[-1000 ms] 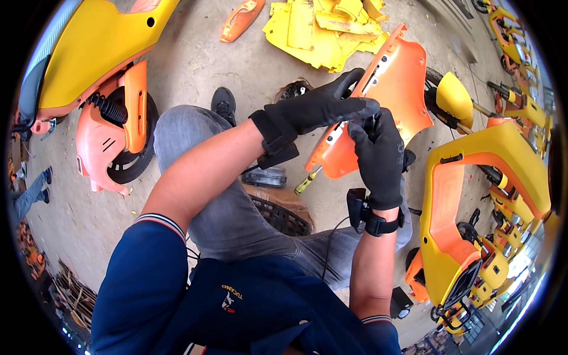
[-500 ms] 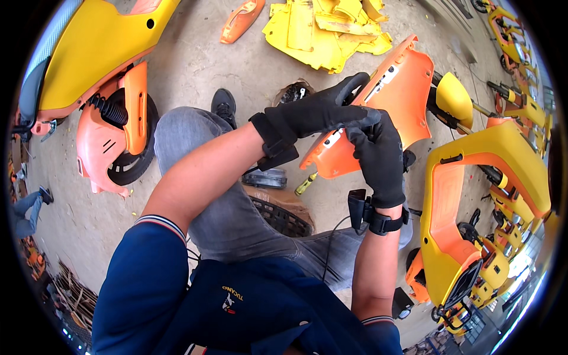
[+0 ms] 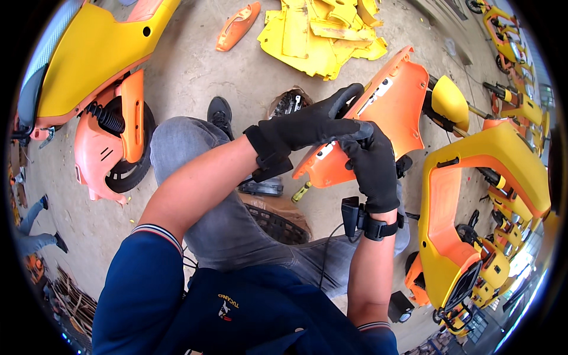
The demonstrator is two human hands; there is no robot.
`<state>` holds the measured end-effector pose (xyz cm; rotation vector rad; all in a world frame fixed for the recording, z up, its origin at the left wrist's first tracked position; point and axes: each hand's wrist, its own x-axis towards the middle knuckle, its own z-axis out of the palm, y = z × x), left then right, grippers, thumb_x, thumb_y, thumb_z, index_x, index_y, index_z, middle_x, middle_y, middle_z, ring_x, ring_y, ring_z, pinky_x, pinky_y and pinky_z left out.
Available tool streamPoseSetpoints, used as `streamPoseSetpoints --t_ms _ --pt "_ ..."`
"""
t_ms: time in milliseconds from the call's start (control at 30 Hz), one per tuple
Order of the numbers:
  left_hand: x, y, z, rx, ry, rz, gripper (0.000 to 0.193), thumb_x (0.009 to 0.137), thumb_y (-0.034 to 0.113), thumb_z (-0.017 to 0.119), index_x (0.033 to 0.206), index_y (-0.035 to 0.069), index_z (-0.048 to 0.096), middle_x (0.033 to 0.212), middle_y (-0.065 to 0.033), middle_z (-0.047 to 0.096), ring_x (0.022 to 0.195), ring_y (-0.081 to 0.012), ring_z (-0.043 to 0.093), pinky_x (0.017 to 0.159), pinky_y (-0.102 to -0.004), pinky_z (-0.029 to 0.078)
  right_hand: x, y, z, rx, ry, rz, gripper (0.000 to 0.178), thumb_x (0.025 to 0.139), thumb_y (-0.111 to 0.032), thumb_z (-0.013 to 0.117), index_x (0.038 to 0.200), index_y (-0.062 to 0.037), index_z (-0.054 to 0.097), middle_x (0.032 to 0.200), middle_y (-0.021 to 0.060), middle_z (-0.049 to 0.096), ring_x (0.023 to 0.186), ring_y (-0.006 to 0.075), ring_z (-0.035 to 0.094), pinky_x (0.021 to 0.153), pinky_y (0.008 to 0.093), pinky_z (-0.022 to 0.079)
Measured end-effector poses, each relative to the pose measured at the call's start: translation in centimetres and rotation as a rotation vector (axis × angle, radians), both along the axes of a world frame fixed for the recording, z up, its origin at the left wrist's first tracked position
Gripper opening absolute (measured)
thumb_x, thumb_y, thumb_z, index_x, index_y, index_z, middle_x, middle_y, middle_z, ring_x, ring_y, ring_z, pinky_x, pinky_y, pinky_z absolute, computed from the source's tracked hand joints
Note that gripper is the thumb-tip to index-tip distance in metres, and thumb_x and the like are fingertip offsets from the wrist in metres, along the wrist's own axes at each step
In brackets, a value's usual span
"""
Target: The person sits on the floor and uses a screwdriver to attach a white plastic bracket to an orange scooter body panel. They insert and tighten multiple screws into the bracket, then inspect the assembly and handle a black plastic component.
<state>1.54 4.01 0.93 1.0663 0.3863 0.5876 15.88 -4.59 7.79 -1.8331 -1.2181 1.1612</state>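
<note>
An orange plastic body panel [image 3: 399, 109] with white label strips along its inner edge is held up, tilted, in front of me. My left hand [image 3: 310, 123], in a black glove, grips its left edge, thumb raised along the rim and fingers reaching across. My right hand [image 3: 374, 168], gloved too, lies over the panel's near part. Its fingers are curled together at the edge, touching the left fingertips; whatever they pinch is hidden. Below the panel, a screwdriver with a yellow-green handle [image 3: 301, 192] leans by a cardboard box [image 3: 284, 207] with a black crate [image 3: 275, 223].
Yellow panel pieces [image 3: 322, 38] are piled ahead, beside an orange trim piece [image 3: 238, 26]. A hole or bag with small metal parts [image 3: 290, 103] lies beyond my left hand. A yellow scooter [image 3: 100, 41] stands left; a yellow-orange scooter frame [image 3: 441, 219] stands close on the right.
My hands and the panel have dropped slightly toward me, the grip much the same. The whole view has shifted a little. At the far left, another person's legs have moved.
</note>
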Motion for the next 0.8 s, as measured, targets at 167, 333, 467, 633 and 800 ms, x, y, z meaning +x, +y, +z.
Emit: streamPoseSetpoints --t_ms 167,333,467,633,800 --pt "0.4 -0.3 -1.0 -0.040 -0.033 0.042 0.086 0.094 0.024 0.068 0.158 0.002 0.015 0.156 -0.0100 0.034 0.140 -0.0146 0.035 0.114 -0.0325 0.035 0.2 0.0 -0.3 0.001 0.013 0.014 0.010 0.088 -0.004 0.066 0.095 0.0011 0.062 0.072 0.0049 0.062 0.055 0.0106 0.058 0.052 0.0265 0.049" --pt "0.1 -0.7 0.2 -0.125 -0.048 0.036 0.085 0.093 0.021 0.067 0.159 0.003 0.015 0.155 -0.0092 0.035 0.138 -0.0144 0.038 0.113 -0.0330 0.036 0.5 0.1 -0.6 -0.035 0.051 0.006 0.010 0.087 -0.004 0.067 0.095 0.0018 0.063 0.073 0.0050 0.062 0.056 0.0111 0.059 0.052 0.0265 0.049" --pt "-0.1 -0.9 0.4 -0.132 -0.033 0.043 0.085 0.093 0.021 0.066 0.159 0.004 0.015 0.154 -0.0091 0.036 0.137 -0.0145 0.040 0.112 -0.0327 0.037 0.3 0.2 -0.4 -0.061 0.093 -0.003 0.013 0.087 -0.005 0.068 0.098 0.0024 0.065 0.075 0.0052 0.063 0.059 0.0113 0.060 0.053 0.0259 0.051" --pt "0.2 -0.9 -0.2 -0.119 -0.014 0.059 0.085 0.093 0.021 0.066 0.159 0.004 0.015 0.153 -0.0094 0.037 0.137 -0.0152 0.040 0.111 -0.0330 0.037 0.5 0.3 -0.6 -0.089 0.156 -0.025 0.015 0.086 -0.006 0.068 0.098 0.0025 0.067 0.076 0.0051 0.064 0.062 0.0112 0.061 0.054 0.0251 0.052" --pt "0.3 -0.9 -0.2 -0.114 -0.001 0.057 0.085 0.093 0.021 0.066 0.159 0.004 0.015 0.153 -0.0101 0.037 0.137 -0.0156 0.040 0.112 -0.0330 0.037 0.9 0.3 -0.9 -0.129 0.213 -0.037 0.015 0.084 -0.005 0.068 0.097 0.0014 0.068 0.078 0.0041 0.065 0.066 0.0101 0.061 0.056 0.0247 0.053"
